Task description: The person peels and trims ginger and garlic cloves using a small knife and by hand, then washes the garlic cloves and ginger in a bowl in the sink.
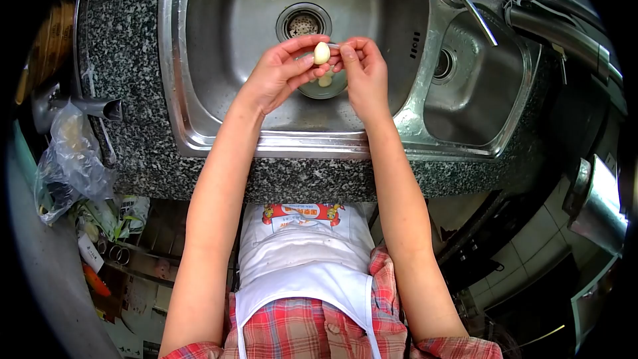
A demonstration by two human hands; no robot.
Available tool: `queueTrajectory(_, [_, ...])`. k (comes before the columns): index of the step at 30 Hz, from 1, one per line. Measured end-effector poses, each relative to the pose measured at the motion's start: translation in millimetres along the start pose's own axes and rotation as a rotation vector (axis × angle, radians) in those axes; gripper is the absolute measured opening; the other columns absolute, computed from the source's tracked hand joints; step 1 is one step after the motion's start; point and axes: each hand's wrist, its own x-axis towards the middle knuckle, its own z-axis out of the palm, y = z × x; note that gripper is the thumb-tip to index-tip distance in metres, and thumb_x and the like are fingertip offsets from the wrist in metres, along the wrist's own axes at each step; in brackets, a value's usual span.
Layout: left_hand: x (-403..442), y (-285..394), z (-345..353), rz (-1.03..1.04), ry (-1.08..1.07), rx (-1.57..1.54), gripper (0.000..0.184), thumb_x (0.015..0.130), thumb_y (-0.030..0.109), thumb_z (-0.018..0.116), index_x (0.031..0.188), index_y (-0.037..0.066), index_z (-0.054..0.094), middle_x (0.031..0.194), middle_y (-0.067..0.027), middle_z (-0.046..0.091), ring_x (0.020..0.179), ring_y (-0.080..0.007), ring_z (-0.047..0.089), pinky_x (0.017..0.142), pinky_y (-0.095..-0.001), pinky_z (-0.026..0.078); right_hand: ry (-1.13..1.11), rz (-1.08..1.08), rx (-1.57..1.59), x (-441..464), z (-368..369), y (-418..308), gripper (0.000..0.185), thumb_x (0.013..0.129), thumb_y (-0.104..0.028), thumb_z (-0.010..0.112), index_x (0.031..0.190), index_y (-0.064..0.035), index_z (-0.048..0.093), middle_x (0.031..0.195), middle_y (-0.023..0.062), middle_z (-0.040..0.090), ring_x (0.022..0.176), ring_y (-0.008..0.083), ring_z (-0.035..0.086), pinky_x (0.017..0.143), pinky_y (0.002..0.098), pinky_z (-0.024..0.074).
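Holding pale lump (321,53), left hand (274,73); right hand (367,78) pinched, contents unclear; bowl (321,94) in sink (216,46), pale pieces (325,81) inside.

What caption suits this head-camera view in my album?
Left hand holding a small pale rounded piece, right hand close by, over a steel sink.

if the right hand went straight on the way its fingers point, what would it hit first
Most likely the pale clove held by the left hand, just beyond the fingertips of the right hand; depth is unclear from this one view.
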Motion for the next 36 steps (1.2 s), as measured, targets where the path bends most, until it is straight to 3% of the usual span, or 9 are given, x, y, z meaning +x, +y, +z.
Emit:
queueTrajectory(8, [4, -5, -8, 0.005, -0.010, -0.106, 0.035, 0.088, 0.009, 0.054, 0.121, -0.001, 0.048, 0.115, -0.0138, 0.053, 0.104, -0.0195, 0.055, 0.091, -0.0298, 0.046, -0.041, 0.030, -0.008, -1, 3, -10, 0.017, 0.083, -0.011, 0.062, 0.095, 0.0012, 0.060, 0.082, 0.0044, 0.062, 0.070, 0.0081, 0.056, 0.064, 0.0215, 0.0453])
queueTrajectory(10, [5, -8, -3, 0.072, 0.083, 0.070, 0.033, 0.085, 0.007, 0.058, 0.117, -0.002, 0.053, 0.103, -0.0099, 0.061, 0.093, -0.0162, 0.059, 0.083, -0.0270, 0.048, -0.063, 0.041, -0.055, 0, 2, -6, 0.018, 0.082, -0.012, 0.064, 0.093, 0.0012, 0.062, 0.080, 0.0042, 0.062, 0.070, 0.0083, 0.056, 0.064, 0.0221, 0.0449])
queueTrajectory(11, [6, -9, -3, 0.071, 0.083, 0.068, 0.033, 0.085, 0.007, 0.058, 0.117, -0.002, 0.053, 0.103, -0.0099, 0.061, 0.093, -0.0162, 0.059, 0.083, -0.0270, 0.048, -0.057, 0.016, -0.180, 2, 0, -1, 0.018, 0.081, -0.013, 0.065, 0.091, 0.0013, 0.062, 0.078, 0.0043, 0.062, 0.069, 0.0085, 0.056, 0.063, 0.0226, 0.0444])
queueTrajectory(13, [8, -11, -3, 0.061, 0.124, 0.441, 0.035, 0.084, 0.006, 0.059, 0.117, -0.001, 0.053, 0.109, -0.0109, 0.058, 0.099, -0.0153, 0.057, 0.086, -0.0270, 0.046, -0.046, -0.006, -0.308, 4, -3, 5, 0.019, 0.080, -0.014, 0.066, 0.089, 0.0015, 0.063, 0.076, 0.0044, 0.062, 0.068, 0.0088, 0.056, 0.062, 0.0230, 0.0440])
queueTrajectory(18, [11, -16, 3, 0.084, 0.188, 0.460, 0.034, 0.083, 0.003, 0.060, 0.116, 0.000, 0.054, 0.106, -0.0101, 0.060, 0.090, -0.0146, 0.060, 0.083, -0.0263, 0.048, 0.051, 0.010, -0.439, 5, 2, 6, 0.018, 0.084, -0.015, 0.060, 0.085, 0.0033, 0.061, 0.071, 0.0056, 0.062, 0.065, 0.0098, 0.056, 0.060, 0.0248, 0.0448])
queueTrajectory(22, [11, -16, 2, 0.129, 0.248, 0.299, 0.034, 0.081, 0.002, 0.062, 0.114, 0.000, 0.054, 0.099, -0.0086, 0.061, 0.088, -0.0155, 0.062, 0.081, -0.0268, 0.049, 0.093, 0.040, -0.321, 6, 3, 11, 0.018, 0.087, -0.015, 0.056, 0.082, 0.0019, 0.061, 0.072, 0.0048, 0.062, 0.065, 0.0098, 0.056, 0.058, 0.0250, 0.0449])
queueTrajectory(24, [11, -16, -2, 0.118, 0.270, 0.358, 0.034, 0.080, 0.002, 0.063, 0.112, 0.000, 0.054, 0.097, -0.0083, 0.061, 0.088, -0.0158, 0.062, 0.080, -0.0266, 0.049, 0.050, 0.133, -0.046, 9, 0, 11, 0.017, 0.086, -0.016, 0.058, 0.084, 0.0006, 0.062, 0.073, 0.0034, 0.062, 0.065, 0.0089, 0.056, 0.056, 0.0237, 0.0447])
queueTrajectory(30, [12, -20, -5, 0.047, 0.288, 0.557, 0.028, 0.077, 0.001, 0.067, 0.102, 0.001, 0.055, 0.093, -0.0078, 0.061, 0.085, -0.0146, 0.062, 0.076, -0.0235, 0.047, -0.070, 0.290, -0.161, 10, -3, 13, 0.017, 0.079, -0.013, 0.063, 0.084, 0.0022, 0.065, 0.070, 0.0033, 0.062, 0.061, 0.0072, 0.055, 0.054, 0.0218, 0.0450])
queueTrajectory(36, [20, -30, -12, 0.002, 0.279, 0.708, 0.025, 0.077, 0.002, 0.067, 0.098, 0.001, 0.054, 0.090, -0.0073, 0.061, 0.083, -0.0138, 0.062, 0.074, -0.0232, 0.048, -0.012, 0.402, -0.095, 14, -7, 17, 0.015, 0.077, -0.008, 0.061, 0.083, 0.0055, 0.065, 0.069, 0.0050, 0.062, 0.059, 0.0080, 0.056, 0.054, 0.0198, 0.0457])
